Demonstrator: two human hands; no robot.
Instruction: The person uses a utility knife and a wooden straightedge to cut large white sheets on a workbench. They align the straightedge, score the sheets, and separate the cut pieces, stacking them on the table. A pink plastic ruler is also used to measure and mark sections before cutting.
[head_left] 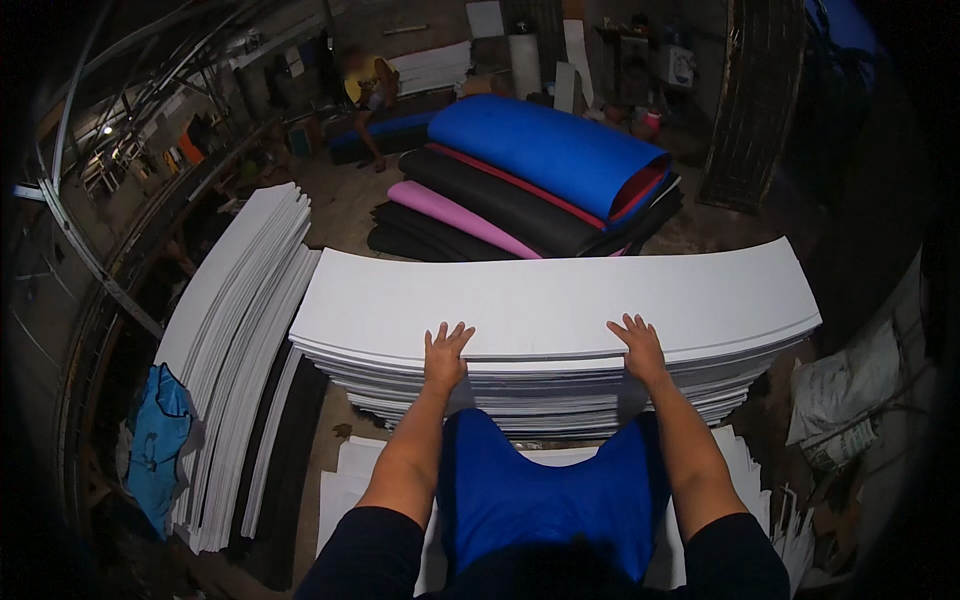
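At 8 o'clock a crumpled light-blue bag (158, 445) leans against a long pile of white sheets (225, 345), which reaches up toward 10 o'clock and has dark layers along its right side. At 11 o'clock a person (362, 88) in a yellow top sits in the background. Just below centre, toward 7 o'clock, the left hand (447, 352) lies with fingers fanned wide over the near edge of the broad stack of white sheets (560, 303), which spans the middle from 9 to 3 o'clock. Beyond it, between 12 and 1, a blue roll (550, 148) lies on black and pink material. Toward 5 o'clock, the right hand (638, 345) rests on that same near edge, its fingers also spread wide. A dark upright panel (752, 110) stands at 2 o'clock; a whitish sack (848, 385) slumps just past 3.
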